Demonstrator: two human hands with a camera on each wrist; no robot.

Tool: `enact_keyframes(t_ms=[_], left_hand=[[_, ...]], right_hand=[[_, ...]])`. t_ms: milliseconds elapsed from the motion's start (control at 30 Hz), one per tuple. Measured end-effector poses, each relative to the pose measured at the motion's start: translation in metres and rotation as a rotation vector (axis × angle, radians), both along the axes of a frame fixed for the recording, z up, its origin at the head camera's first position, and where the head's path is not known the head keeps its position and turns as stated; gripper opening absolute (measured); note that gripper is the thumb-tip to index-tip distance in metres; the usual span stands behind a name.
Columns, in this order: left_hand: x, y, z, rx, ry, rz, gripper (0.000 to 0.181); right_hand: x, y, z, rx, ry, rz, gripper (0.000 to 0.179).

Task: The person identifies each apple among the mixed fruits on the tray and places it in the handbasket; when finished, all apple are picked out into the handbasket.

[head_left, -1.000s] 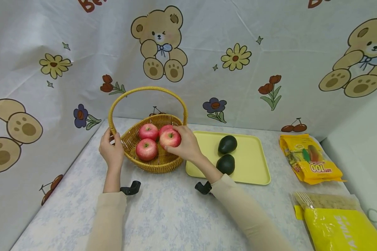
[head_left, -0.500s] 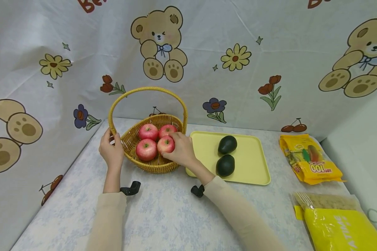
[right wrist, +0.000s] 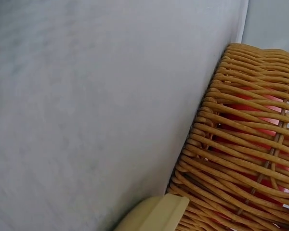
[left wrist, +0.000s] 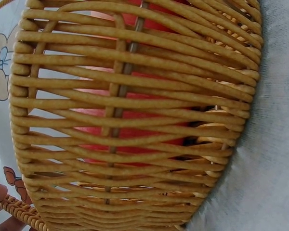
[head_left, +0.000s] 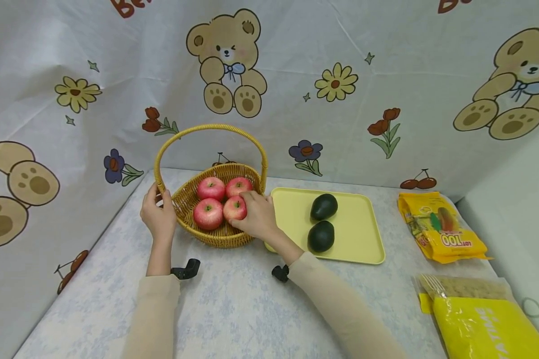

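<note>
A yellow wicker basket (head_left: 224,242) with a tall arched handle stands near the back wall. My left hand (head_left: 158,212) grips the handle's left base. In the left wrist view the basket's woven side (left wrist: 149,110) fills most of the picture, red fruit showing through the gaps. Inside the basket, my right hand (head_left: 260,217) holds a red apple (head_left: 235,208) low at the right front, thumb and fingers around it. Beside it sit three more apples: a front left apple (head_left: 208,214), a back left apple (head_left: 211,189) and a back right apple (head_left: 238,186).
Right of the basket, a pale yellow tray (head_left: 359,224) carries an upper avocado (head_left: 324,207) and a lower avocado (head_left: 321,236). Farther right lie a yellow snack bag (head_left: 446,232) and a larger yellow bag (head_left: 487,319). A bear-print cloth (head_left: 287,65) hangs behind.
My right hand has lowered the apple toward the front of the basket, uncovering the back right apple. In the last half second it has barely moved. My left hand stays on the handle.
</note>
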State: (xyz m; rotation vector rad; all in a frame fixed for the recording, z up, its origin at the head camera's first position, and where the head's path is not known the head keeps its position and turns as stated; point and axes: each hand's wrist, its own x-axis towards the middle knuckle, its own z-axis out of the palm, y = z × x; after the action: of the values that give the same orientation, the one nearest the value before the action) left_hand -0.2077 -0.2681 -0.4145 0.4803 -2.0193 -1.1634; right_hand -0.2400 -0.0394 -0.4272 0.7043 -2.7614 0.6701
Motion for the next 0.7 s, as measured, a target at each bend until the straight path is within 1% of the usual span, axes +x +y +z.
enact_keyframes(t_ms=[267, 567, 700], left_hand=[[-0.0001, 0.0001, 0.0000, 0.001, -0.004, 0.002, 0.035], [-0.0002, 0.0003, -0.0011, -0.009, 0.001, 0.008, 0.035], [-0.0004, 0.0006, -0.0010, -0.008, 0.003, 0.008, 0.035]], right_hand=[[0.0023, -0.0015, 0.0024, 0.055, -0.004, -0.015, 0.067], [0.0015, -0.0043, 0.0047, 0.140, -0.071, -0.030, 0.066], [0.0014, -0.0050, 0.0069, 0.163, -0.096, -0.032, 0.064]])
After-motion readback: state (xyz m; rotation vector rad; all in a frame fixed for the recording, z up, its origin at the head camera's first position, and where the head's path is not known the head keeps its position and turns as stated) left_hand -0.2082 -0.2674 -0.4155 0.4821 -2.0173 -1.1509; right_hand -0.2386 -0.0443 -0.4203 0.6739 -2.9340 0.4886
